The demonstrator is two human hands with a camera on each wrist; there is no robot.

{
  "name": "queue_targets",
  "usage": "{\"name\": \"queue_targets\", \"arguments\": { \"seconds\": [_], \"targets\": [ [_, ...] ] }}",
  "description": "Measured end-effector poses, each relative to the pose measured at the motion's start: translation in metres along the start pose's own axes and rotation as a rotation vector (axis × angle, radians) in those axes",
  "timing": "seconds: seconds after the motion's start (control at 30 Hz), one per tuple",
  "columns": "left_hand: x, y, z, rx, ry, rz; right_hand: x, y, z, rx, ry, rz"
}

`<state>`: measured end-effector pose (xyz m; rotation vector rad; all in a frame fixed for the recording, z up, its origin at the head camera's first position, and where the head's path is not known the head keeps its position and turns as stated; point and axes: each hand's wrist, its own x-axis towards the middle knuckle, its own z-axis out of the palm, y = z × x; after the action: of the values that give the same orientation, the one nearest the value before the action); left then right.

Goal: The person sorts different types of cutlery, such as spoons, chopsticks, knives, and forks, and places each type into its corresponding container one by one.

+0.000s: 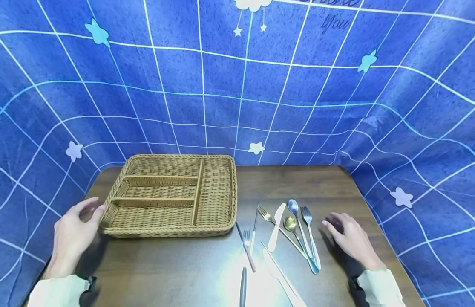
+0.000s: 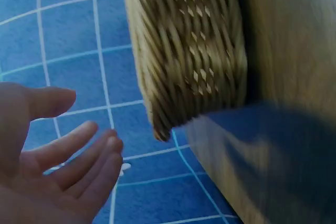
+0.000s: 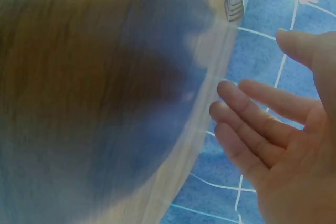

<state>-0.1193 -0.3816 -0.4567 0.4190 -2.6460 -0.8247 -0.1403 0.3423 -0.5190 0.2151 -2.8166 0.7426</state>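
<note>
Basket (image 1: 168, 232) is sitting on table (image 1: 164, 266), L side, cutlery (image 1: 276, 227) lying to its R; L hand (image 1: 74, 232) is hovering by basket, R hand (image 1: 348, 236) near fork (image 1: 312, 238), both empty, thumb & fingers apart; pinching overlapping cutlery singly is prob. working best.

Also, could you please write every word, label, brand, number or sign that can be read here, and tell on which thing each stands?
"You": on the blue star-patterned cloth, upper right of the head view.
Another script word above it is cut off by the top edge, so not surely readable.
No readable text shows on the divided wicker tray or the cutlery.
</note>
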Motion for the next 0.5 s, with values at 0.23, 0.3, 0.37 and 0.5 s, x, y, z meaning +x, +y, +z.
{"name": "queue_targets", "arguments": {
  "seconds": [0.23,0.3,0.37,0.5],
  "targets": [
    [0.011,-0.026,0.000,0.085,-0.177,-0.051,0.000,-0.005,-0.001,-0.015,-0.024,-0.012],
    [0.010,-0.031,0.001,0.112,-0.193,-0.055,-0.002,-0.007,-0.001,-0.012,-0.033,-0.020],
    [0.011,-0.034,0.003,0.132,-0.199,-0.051,-0.003,-0.009,-0.002,-0.001,-0.051,-0.019],
    [0.013,-0.036,0.010,0.143,-0.201,-0.022,-0.003,-0.015,-0.001,0.033,-0.105,0.016]
  ]
}}
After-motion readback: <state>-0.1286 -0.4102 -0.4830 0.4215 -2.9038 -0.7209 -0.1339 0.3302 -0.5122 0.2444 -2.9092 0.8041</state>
